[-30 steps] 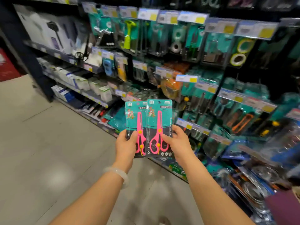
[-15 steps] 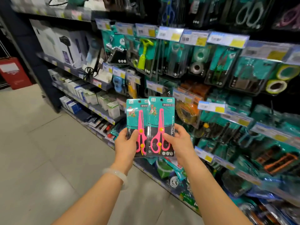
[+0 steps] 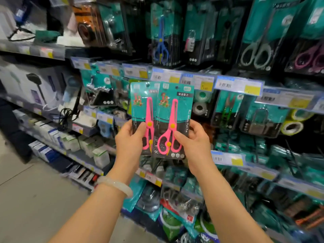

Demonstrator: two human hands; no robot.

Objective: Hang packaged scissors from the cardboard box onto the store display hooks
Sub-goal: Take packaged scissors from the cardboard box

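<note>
I hold two teal packs of pink scissors upright in front of the display. My left hand (image 3: 128, 137) grips the left pack (image 3: 142, 104) by its lower edge, thumb on the front. My right hand (image 3: 194, 142) grips the right pack (image 3: 177, 106), which overlaps the left one. Above them hang packs of blue scissors (image 3: 161, 41) on a hook, with grey scissors (image 3: 256, 48) and purple scissors (image 3: 308, 57) further right. The cardboard box is not in view.
Rows of hooks with price tags (image 3: 238, 85) carry teal packaged goods, tape rolls (image 3: 291, 127) and padlocks. White boxed goods (image 3: 33, 85) fill shelves at the left. Grey floor (image 3: 26, 199) lies at the lower left.
Both hands have lifted the two packs higher along the display, and my view has tilted up and closer to the upper hooks with hanging scissors.
</note>
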